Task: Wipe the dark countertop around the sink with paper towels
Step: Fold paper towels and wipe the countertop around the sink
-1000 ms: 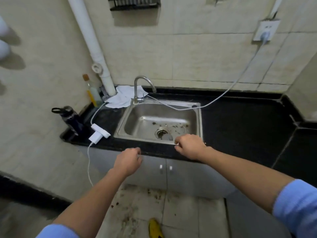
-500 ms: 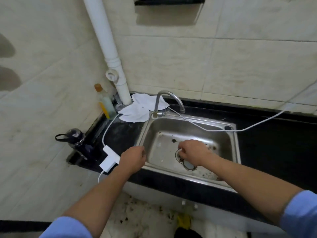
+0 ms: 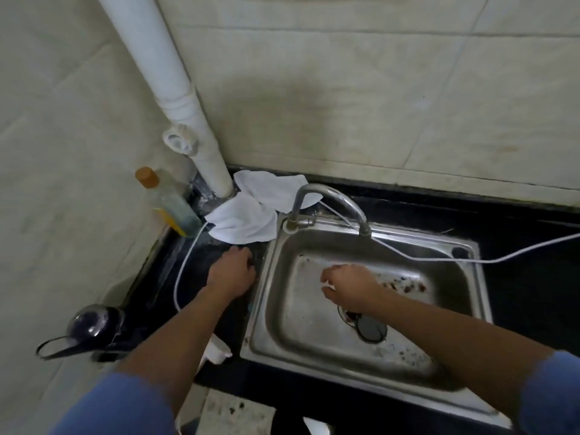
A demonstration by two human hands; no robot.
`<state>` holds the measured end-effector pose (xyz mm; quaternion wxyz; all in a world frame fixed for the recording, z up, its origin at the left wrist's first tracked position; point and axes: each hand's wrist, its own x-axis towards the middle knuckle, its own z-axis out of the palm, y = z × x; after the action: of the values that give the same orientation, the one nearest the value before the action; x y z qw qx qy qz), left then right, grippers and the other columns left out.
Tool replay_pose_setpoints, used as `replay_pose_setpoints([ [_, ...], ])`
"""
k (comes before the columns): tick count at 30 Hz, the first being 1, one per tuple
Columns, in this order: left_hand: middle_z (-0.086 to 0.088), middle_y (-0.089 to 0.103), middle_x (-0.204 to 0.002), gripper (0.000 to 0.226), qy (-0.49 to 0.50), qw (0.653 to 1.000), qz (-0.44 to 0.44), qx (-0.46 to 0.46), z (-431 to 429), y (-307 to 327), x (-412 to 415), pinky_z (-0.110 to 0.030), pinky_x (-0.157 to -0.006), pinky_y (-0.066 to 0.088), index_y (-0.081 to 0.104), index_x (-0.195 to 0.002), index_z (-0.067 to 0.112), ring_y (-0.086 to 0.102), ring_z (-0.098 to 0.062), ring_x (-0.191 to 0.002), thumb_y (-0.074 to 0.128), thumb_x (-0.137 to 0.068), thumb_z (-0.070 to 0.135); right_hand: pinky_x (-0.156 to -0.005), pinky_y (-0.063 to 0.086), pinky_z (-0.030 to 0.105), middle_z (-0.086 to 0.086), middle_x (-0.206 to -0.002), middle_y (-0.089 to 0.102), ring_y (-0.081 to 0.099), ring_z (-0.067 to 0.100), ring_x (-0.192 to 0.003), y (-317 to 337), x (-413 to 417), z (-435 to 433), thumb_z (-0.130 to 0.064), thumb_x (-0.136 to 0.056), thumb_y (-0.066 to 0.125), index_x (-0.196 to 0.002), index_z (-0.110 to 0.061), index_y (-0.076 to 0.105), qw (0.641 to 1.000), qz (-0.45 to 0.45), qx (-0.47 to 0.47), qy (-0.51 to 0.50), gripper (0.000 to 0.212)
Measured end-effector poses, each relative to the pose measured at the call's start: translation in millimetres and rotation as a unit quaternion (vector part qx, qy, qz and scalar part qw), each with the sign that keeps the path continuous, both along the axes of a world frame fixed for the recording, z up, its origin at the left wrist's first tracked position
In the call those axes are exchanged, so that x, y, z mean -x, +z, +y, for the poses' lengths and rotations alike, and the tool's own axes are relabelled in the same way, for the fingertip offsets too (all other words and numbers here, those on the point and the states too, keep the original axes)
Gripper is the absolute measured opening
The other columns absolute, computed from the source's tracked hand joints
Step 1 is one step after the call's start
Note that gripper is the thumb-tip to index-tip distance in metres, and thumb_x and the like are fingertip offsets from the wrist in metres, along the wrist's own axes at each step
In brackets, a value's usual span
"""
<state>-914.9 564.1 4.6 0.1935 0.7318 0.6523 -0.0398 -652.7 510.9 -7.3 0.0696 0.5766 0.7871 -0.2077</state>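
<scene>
White paper towels (image 3: 251,215) lie crumpled on the dark countertop (image 3: 527,293), in the back left corner between the pipe and the faucet. My left hand (image 3: 232,273) hovers over the counter strip left of the sink, just in front of the towels, with its fingers curled and nothing in it. My right hand (image 3: 348,288) is over the steel sink (image 3: 314,334), above the drain, fingers slightly apart and holding nothing. Brown specks dirty the sink floor.
A curved faucet (image 3: 329,196) stands at the sink's back rim. A white cable (image 3: 423,257) runs across the sink rim and a white charger (image 3: 216,351) lies under my left forearm. A clear bottle (image 3: 169,202), a dark flask (image 3: 91,321) and a white pipe (image 3: 175,89) crowd the left corner.
Both hands have moved forward from the counter's front edge; the left one now nears the paper towels, the right one is over the sink. The view has closed in on the sink.
</scene>
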Motion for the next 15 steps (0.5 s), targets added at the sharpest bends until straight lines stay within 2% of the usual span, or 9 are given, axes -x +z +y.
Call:
replay_pose_setpoints([
  [5,-0.02,0.047,-0.121,0.041,-0.032,0.998,-0.046,-0.028,75.2,-40.8,4.8,-0.048,-0.087,0.046,0.051,-0.124,0.007,0.046,-0.039,-0.112,0.056,-0.084,0.013,-0.09,0.046,0.031,-0.003,-0.12,0.062,0.059,0.017,-0.105,-24.3,5.8,1.6,-0.042,-0.096,0.046,-0.125,-0.029,0.056,0.995,-0.011,0.036,-0.095,0.034],
  [8,-0.017,0.037,-0.135,0.056,-0.049,0.998,-0.004,-0.024,105.3,-61.4,1.7,-0.047,-0.087,0.044,0.037,-0.14,0.016,0.041,-0.036,-0.117,0.057,-0.087,0.017,-0.092,0.047,0.031,-0.002,-0.119,0.063,0.06,0.016,-0.103,-40.4,11.6,-1.9,-0.043,-0.096,0.046,-0.126,-0.029,0.056,0.99,-0.025,0.055,-0.129,0.034],
  [10,-0.015,0.038,-0.134,0.058,-0.07,0.997,0.02,-0.013,117.9,-72.7,0.3,-0.047,-0.086,0.045,0.034,-0.141,0.019,0.042,-0.035,-0.116,0.057,-0.088,0.02,-0.09,0.048,0.03,-0.002,-0.118,0.064,0.061,0.016,-0.101,-45.5,13.4,-1.0,-0.043,-0.096,0.046,-0.125,-0.028,0.056,0.986,-0.022,0.069,-0.153,0.034],
  [12,-0.016,0.048,-0.124,0.044,-0.091,0.995,0.026,-0.016,123.3,-85.4,1.4,-0.046,-0.083,0.047,0.047,-0.131,0.014,0.047,-0.034,-0.109,0.055,-0.087,0.014,-0.088,0.049,0.031,-0.002,-0.116,0.064,0.061,0.016,-0.1,-46.5,15.0,0.3,-0.043,-0.096,0.046,-0.125,-0.027,0.057,0.982,-0.018,0.077,-0.172,0.035],
  [15,-0.017,0.059,-0.107,0.022,-0.08,0.996,-0.019,-0.042,125.5,-95.9,5.3,-0.042,-0.079,0.048,0.063,-0.103,0.005,0.055,-0.033,-0.097,0.047,-0.088,0.002,-0.089,0.05,0.031,-0.002,-0.113,0.065,0.061,0.016,-0.099,-48.1,18.0,-2.2,-0.043,-0.095,0.048,-0.122,-0.027,0.059,0.978,-0.015,0.077,-0.194,0.033],
])
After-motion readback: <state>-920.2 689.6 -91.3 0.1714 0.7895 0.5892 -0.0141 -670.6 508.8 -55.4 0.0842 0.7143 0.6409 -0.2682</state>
